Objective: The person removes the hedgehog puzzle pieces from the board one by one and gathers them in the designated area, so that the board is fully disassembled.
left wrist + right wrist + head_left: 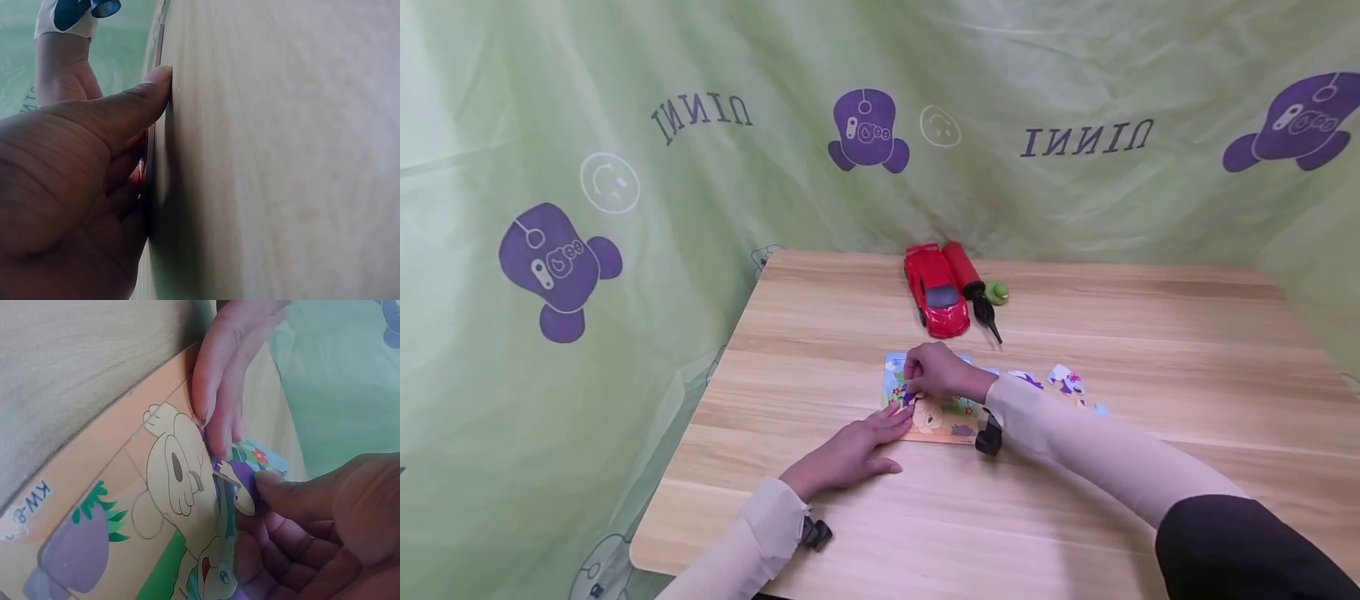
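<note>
A jigsaw puzzle board (942,432) with a cartoon picture lies flat on the table. My right hand (942,372) is over its upper part and pinches a purple and cream puzzle piece (240,481) between thumb and fingers, the piece tilted close over the board. In the right wrist view the board (134,440) shows a purple fruit with green leaves and a cream-coloured animal. My left hand (848,452) lies with straight fingers on the board's left edge, its fingertips near the piece. The left wrist view shows its thumb (134,109) stretched along the tabletop.
Loose puzzle pieces (1066,379) lie right of the board. Behind it are a red toy car (937,292), a red hand pump (962,268) with a black nozzle and a small green toy (997,292). A green printed curtain (775,183) hangs behind the wooden table (1187,350).
</note>
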Action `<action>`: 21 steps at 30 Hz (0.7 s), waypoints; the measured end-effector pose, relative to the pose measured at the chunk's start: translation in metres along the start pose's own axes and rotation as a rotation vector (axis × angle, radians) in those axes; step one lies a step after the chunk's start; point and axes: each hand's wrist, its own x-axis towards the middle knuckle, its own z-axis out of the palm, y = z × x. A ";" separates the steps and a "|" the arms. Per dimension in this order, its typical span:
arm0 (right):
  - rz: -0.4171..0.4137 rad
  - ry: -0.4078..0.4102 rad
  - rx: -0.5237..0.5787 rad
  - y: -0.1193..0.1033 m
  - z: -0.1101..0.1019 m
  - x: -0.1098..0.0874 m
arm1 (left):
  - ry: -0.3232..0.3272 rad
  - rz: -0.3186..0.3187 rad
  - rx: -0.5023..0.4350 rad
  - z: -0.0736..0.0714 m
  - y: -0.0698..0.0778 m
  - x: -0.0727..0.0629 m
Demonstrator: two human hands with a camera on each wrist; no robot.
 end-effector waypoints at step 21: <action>0.072 0.204 0.200 0.024 -0.071 -0.029 | -0.021 0.010 -0.013 -0.005 0.000 0.001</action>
